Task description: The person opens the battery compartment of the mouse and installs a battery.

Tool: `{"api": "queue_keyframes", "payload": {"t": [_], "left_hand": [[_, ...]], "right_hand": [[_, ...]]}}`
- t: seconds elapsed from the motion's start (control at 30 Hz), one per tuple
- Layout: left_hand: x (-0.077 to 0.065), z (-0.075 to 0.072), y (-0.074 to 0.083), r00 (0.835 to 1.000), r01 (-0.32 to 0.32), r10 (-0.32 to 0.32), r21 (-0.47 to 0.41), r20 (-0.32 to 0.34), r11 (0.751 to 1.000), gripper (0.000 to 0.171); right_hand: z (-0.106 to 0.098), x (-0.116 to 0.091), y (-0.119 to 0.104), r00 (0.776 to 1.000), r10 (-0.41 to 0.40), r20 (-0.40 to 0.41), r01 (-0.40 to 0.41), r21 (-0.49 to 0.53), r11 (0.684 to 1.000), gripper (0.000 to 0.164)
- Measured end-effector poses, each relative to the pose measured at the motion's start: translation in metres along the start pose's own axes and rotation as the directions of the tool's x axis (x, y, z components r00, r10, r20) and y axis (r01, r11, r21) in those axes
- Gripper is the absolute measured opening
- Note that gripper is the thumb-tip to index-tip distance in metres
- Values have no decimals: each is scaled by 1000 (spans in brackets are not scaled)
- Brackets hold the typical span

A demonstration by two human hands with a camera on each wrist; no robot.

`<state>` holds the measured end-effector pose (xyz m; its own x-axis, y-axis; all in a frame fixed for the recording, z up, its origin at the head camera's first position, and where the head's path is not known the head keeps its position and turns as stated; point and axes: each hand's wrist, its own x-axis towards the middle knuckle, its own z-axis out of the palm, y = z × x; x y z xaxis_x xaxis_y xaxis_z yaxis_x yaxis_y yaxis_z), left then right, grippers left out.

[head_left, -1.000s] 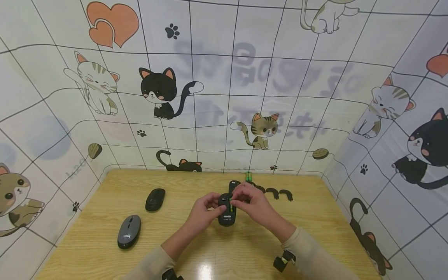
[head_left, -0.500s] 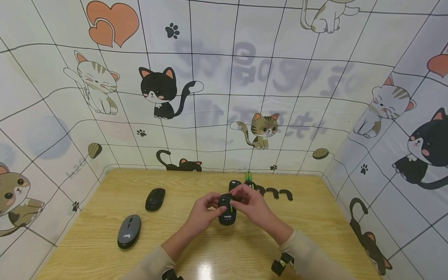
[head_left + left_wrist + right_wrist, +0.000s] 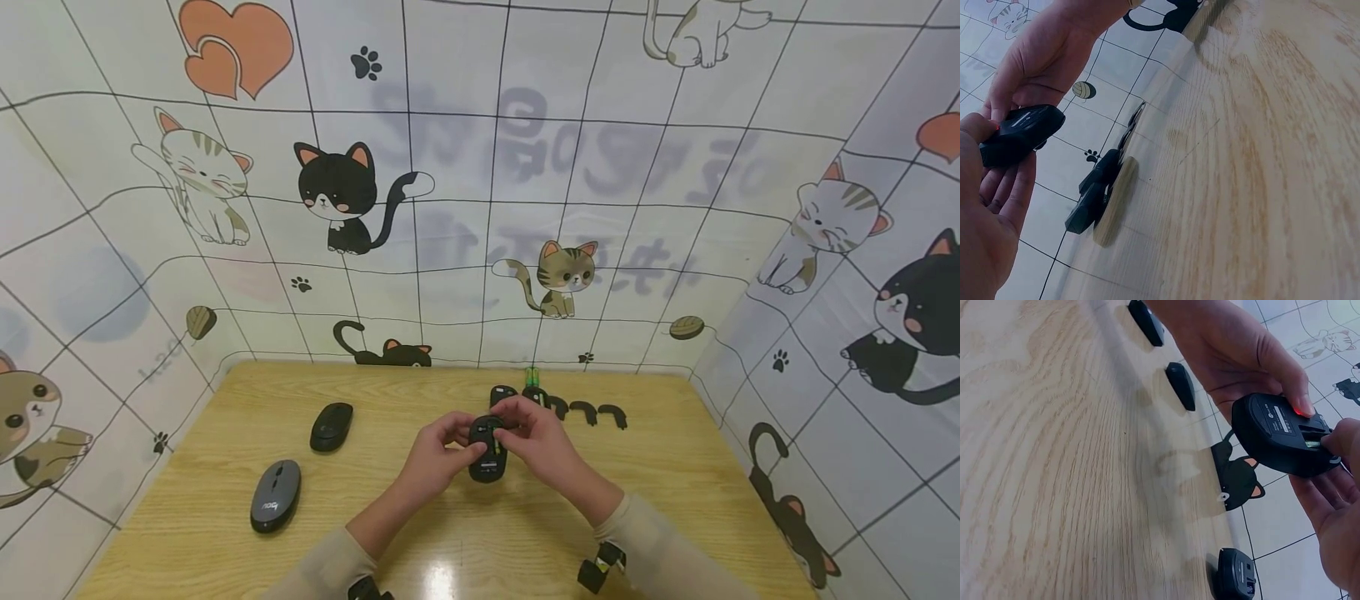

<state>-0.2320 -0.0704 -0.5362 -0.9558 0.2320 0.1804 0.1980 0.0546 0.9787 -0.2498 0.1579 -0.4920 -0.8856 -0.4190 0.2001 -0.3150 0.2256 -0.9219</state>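
A black computer mouse (image 3: 487, 467) is held underside up above the table, its battery compartment uncovered. My left hand (image 3: 435, 458) grips its left side, thumb on the underside. In the right wrist view a green battery (image 3: 1314, 444) shows inside the compartment. My right hand (image 3: 546, 437) is at the mouse's far right end. Its thumb presses at the battery, while the other fingers lie behind the mouse. The right thumb hides part of the battery.
A black mouse (image 3: 332, 427) and a grey mouse (image 3: 275, 497) lie on the left of the wooden table (image 3: 375, 400). Behind the hands are more mice (image 3: 502, 393), two green batteries (image 3: 532, 377) and several curved black pieces (image 3: 583, 412). A printed cloth wall (image 3: 450, 292) encloses the table.
My right hand has shifted slightly, its thumb moving closer over the battery compartment and its fingers settling at the mouse's far end. The left hand keeps its grip.
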Motion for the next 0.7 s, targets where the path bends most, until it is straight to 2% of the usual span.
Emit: {"api": "queue_keyframes", "payload": {"t": [0.47, 0.6, 0.7], "left_hand": [[0, -1, 2, 1000, 17, -17, 30, -3, 999, 28], [1, -2, 2, 1000, 31, -31, 6, 2, 999, 30], [2, -3, 2, 999, 42, -42, -28, 10, 999, 32]], "right_hand": [[3, 0, -1, 1000, 7, -25, -8, -22, 1000, 24], [2, 0, 2, 1000, -21, -11, 20, -43, 999, 29], [0, -1, 3, 997, -72, 23, 74, -83, 994, 38]]}}
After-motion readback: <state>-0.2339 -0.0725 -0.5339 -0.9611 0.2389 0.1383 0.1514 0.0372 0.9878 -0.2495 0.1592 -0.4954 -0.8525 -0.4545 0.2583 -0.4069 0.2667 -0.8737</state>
